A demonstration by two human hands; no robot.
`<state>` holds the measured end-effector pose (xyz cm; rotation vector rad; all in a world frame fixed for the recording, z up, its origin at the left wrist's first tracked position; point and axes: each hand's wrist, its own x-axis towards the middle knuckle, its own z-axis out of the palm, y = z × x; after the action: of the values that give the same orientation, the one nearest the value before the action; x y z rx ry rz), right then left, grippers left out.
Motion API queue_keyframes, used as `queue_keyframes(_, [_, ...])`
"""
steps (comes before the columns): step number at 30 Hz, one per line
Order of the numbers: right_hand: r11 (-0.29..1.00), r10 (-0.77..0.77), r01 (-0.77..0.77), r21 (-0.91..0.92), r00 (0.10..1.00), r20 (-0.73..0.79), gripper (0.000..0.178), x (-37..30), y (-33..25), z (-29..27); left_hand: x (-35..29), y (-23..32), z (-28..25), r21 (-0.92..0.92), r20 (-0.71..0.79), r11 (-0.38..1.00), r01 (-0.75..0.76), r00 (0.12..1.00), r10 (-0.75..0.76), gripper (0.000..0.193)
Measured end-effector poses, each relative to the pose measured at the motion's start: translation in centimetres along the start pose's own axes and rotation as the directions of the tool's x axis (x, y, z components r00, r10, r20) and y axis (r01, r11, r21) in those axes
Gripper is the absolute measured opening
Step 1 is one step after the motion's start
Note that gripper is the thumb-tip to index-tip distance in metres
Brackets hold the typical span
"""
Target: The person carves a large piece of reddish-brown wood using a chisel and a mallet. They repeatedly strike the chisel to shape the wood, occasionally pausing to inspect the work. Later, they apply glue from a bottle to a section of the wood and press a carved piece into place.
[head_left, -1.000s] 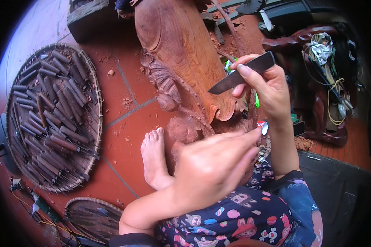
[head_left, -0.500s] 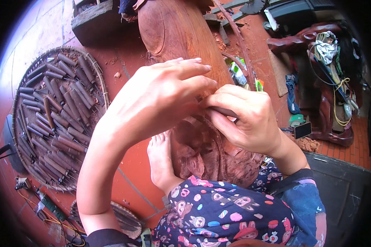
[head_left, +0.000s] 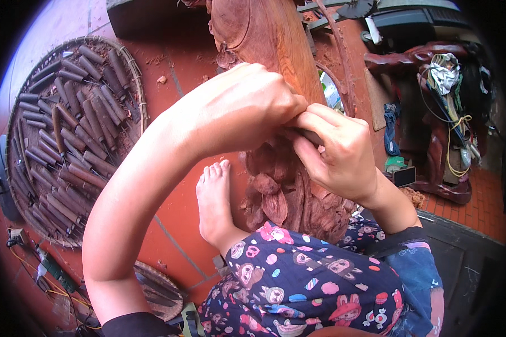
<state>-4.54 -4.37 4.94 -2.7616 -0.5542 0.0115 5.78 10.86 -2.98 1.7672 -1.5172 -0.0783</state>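
Observation:
In front of me stands a reddish-brown wood carving (head_left: 275, 206), with rough leaf-like shapes low down and a smoother trunk (head_left: 247, 33) reaching away. My left hand (head_left: 258, 92) is curled over it, knuckles up and fingers closed; whatever they hold is hidden. Pressed against it, my right hand (head_left: 343, 146) makes a pinch of thumb and fingers. Something dark and thin shows between them, too small to name. Both hands meet just above the carving, and cover part of it.
At left a round woven basket (head_left: 142, 106) holds many wooden-handled carving tools (head_left: 87, 129). A smaller basket (head_left: 171, 289) and a green power tool (head_left: 59, 273) with cables lie below. A carved stand (head_left: 452, 194) with cloths and a phone (head_left: 403, 176) is at right. My bare foot (head_left: 213, 196) rests on red tiles.
My left hand's fingers, stretched out before, have curled in, and it has come up against the right hand. The view has shifted a little; the right hand keeps its pinch.

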Motion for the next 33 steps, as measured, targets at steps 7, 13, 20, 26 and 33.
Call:
queue_keyframes(7, [0.997, -0.069, 0.069, 0.018, 0.997, -0.018, 0.016, -0.1, 0.9, 0.1, -0.2, 0.2, 0.4, 0.073, 0.014, 0.997, 0.008, 1.000, -0.009, 0.027])
queue_keyframes(13, [0.996, -0.077, 0.081, -0.029, 0.990, 0.121, 0.015, -0.5, 0.2, -1.6, -0.4, 1.0, 0.5, 0.191, 0.038, 0.980, -0.062, 0.998, 0.056, 0.042])
queue_keyframes(20, [0.989, -0.133, 0.127, 0.071, 0.988, 0.079, 0.011, 0.1, 2.0, 0.2, -0.5, -0.8, 2.0, 0.083, 0.063, 0.995, 0.051, 0.996, -0.056, 0.037])
queue_keyframes(26, [0.982, -0.185, 0.185, -0.035, 0.983, -0.001, 0.010, -0.5, 0.7, -0.5, 0.0, 0.7, 0.6, -0.011, -0.027, 0.998, -0.061, 0.998, 0.061, 0.033])
queue_keyframes(33, [0.984, -0.170, 0.169, 0.061, 0.985, 0.023, 0.008, -0.2, 1.3, 0.1, -0.2, 0.2, 0.5, 0.084, 0.045, 0.996, -0.039, 0.998, 0.035, 0.028])
